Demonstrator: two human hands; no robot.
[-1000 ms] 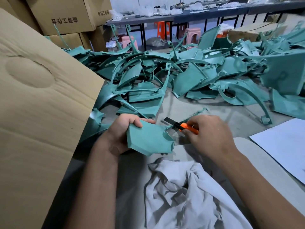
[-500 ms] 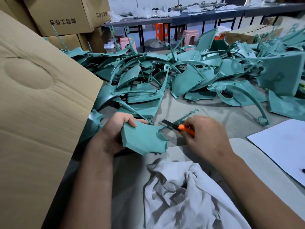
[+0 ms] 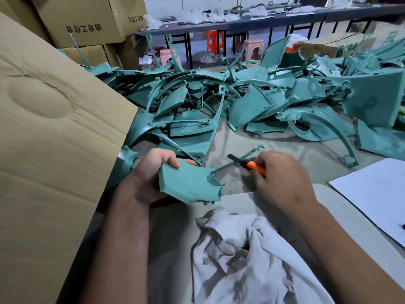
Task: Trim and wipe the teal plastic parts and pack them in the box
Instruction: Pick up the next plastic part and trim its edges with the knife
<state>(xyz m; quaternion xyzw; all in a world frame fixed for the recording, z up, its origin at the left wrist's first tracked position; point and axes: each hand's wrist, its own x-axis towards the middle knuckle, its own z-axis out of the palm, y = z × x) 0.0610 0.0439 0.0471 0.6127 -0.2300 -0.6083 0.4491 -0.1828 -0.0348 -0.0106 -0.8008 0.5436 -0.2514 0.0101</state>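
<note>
A bare strip of grey table [image 3: 274, 150] lies open between the hands and the far heap of teal parts [image 3: 241, 99]. On the left a cardboard flap [image 3: 54, 150] walls off that side. Near, a crumpled white cloth [image 3: 252, 260] covers the table; a white sheet [image 3: 377, 194] lies right.

Soft, even indoor light, brightest at the far white wall [image 3: 171, 5]. Faint shadows pool under the heaped teal plastic parts [image 3: 252, 102] on the grey desk [image 3: 295, 154]. No harsh glare. Wide-angle bending curves the tan cardboard flap [image 3: 50, 150] at the left edge; the far corners smear slightly, the middle stays sharp.
</note>
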